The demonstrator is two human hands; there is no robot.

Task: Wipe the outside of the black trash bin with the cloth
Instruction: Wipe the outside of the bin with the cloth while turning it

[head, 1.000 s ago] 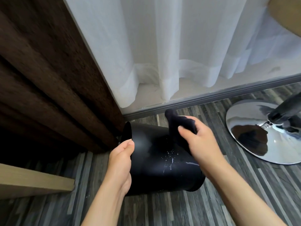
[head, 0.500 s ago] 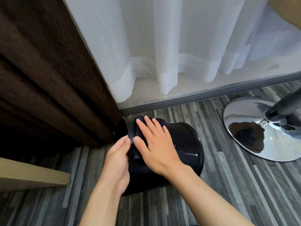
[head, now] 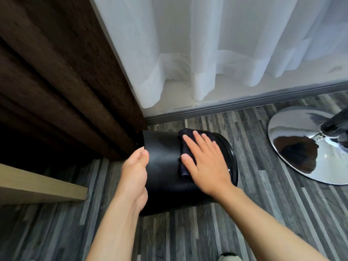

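Tipped on the floor, the black trash bin (head: 163, 166) is being steadied by the cupped left hand (head: 134, 172) while the flat, open right hand (head: 205, 162) is pressing the cloth (head: 183, 147); firm overlapping strokes would likely serve best.

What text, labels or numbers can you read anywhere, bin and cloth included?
None: no readable text in this view.
Bin: plain black wall, no label showing.
Cloth: plain dark fabric under the right hand.
Chrome base: reflections only.
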